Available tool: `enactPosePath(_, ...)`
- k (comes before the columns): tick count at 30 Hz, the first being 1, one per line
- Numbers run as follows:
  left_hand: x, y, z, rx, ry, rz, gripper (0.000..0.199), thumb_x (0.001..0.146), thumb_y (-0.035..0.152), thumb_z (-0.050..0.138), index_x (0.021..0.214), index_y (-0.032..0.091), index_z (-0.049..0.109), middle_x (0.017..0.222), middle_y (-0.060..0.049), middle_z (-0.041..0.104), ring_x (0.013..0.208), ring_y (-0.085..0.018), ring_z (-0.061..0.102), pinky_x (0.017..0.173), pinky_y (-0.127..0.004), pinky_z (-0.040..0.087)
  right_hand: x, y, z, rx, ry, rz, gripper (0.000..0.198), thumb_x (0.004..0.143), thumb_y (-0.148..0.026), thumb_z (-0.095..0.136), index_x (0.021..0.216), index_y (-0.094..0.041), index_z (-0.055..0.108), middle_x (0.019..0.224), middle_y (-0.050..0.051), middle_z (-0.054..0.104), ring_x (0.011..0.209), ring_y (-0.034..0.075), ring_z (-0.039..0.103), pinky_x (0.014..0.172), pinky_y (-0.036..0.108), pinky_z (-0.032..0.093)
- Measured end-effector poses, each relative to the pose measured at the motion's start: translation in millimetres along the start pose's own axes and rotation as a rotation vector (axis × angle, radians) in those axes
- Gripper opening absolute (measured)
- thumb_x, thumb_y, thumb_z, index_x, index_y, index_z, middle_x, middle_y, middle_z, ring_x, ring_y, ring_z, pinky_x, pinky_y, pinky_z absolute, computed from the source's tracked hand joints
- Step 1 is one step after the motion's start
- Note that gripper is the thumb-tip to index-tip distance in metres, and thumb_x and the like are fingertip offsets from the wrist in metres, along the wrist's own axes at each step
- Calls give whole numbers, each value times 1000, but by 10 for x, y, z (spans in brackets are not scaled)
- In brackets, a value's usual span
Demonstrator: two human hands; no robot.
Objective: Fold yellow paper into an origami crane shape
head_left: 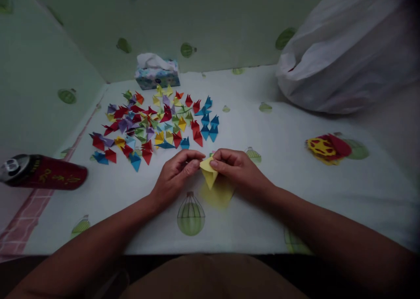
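1. The left hand and the right hand meet over the middle of the table, a little toward its near edge.
2. Both hands are pinched on a yellow folded paper: the left hand's fingertips grip its left upper edge, the right hand's thumb and forefinger grip its right upper edge.
3. The yellow folded paper narrows to a point that faces the near edge; whether it touches the cloth cannot be told.
4. Just below it, a flat yellow sheet lies on the table, partly under the right wrist.
5. Beyond the hands, toward the far left corner, a heap of folded paper pieces in red, blue, yellow, green and purple is spread out.
6. A tissue box stands at the far edge, behind the heap.
7. A red can lies on its side at the left edge.
8. A red and yellow paper stack lies near the right edge.
9. A white plastic bag fills the far right corner.
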State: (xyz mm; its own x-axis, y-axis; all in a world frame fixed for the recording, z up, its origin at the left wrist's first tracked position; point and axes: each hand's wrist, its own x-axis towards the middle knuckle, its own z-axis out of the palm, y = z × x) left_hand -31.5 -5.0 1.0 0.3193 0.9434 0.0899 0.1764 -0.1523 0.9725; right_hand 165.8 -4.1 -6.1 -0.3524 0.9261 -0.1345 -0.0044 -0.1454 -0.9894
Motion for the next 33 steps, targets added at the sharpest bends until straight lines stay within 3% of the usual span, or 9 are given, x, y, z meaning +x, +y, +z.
enactPosePath(3, -4, -27, -3, -76, -49, 54, 37, 84, 29, 72, 120, 22, 64, 98, -3, 67, 90, -15, 66, 81, -25, 54, -4, 23, 24, 183, -27, 88, 30, 82, -41, 71, 72, -18, 55, 62, -4, 53, 53, 9, 46, 51, 23, 34)
enactPosePath(8, -8, -40, 3, -29, -173, 147, 42, 79, 33, 78, 117, 21, 65, 111, -8, 69, 96, -18, 68, 88, -29, 56, 5, 53, 31, 232, -3, 94, 29, 79, -40, 75, 73, -17, 58, 58, -4, 54, 50, 8, 45, 49, 21, 33)
enactPosePath(11, -19, -33, 26, 51, -159, 196, 49, 72, 33, 84, 115, 20, 63, 107, -8, 69, 92, -18, 69, 84, -29, 57, 2, 54, 33, 237, 3, 84, 28, 82, -39, 73, 73, -17, 57, 57, -4, 56, 50, 8, 47, 49, 21, 34)
enactPosePath(14, -40, -15, 59, 163, -87, 211, 36, 77, 28, 80, 108, 19, 64, 100, -7, 70, 85, -16, 68, 78, -27, 57, -8, 57, 43, 239, -12, 75, 29, 84, -38, 71, 72, -17, 56, 57, -5, 56, 50, 7, 48, 50, 21, 34)
enactPosePath(17, -54, -2, 79, 189, -14, 175, 15, 84, 21, 70, 97, 17, 65, 90, -5, 71, 78, -14, 68, 73, -25, 56, -15, 58, 55, 231, -61, 54, 29, 86, -38, 69, 72, -17, 55, 59, -4, 57, 51, 7, 49, 51, 22, 36)
enactPosePath(20, -51, -3, 84, 132, 34, 128, 6, 84, 20, 68, 88, 17, 66, 80, -3, 70, 68, -11, 65, 66, -23, 54, -23, 42, 66, 230, -87, 33, 27, 88, -38, 67, 76, -17, 55, 65, -2, 61, 54, 8, 53, 55, 23, 41)
enactPosePath(24, -36, -6, 88, -12, 99, 10, 9, 81, 21, 71, 84, 17, 64, 68, 2, 66, 57, -8, 59, 54, -19, 49, -24, 10, 70, 202, -40, -48, 22, 88, -35, 66, 100, -21, 53, 65, -5, 60, 58, 11, 56, 58, 24, 44)
enactPosePath(28, -24, 2, 89, -114, 116, -87, 12, 77, 22, 74, 82, 17, 64, 68, 2, 66, 58, -9, 60, 54, -19, 50, -11, 7, 66, 85, -72, -110, 20, 81, -28, 71, 88, -21, 54, 67, -5, 58, 57, 10, 53, 54, 24, 42)
enactPosePath(33, -10, 14, 78, -232, 76, -193, 14, 76, 23, 74, 83, 16, 63, 70, 0, 69, 63, -12, 68, 62, -22, 55, -4, 24, 53, 85, 1, -114, 11, 80, -22, 66, 83, -20, 56, 67, -4, 56, 57, 10, 53, 55, 25, 42)
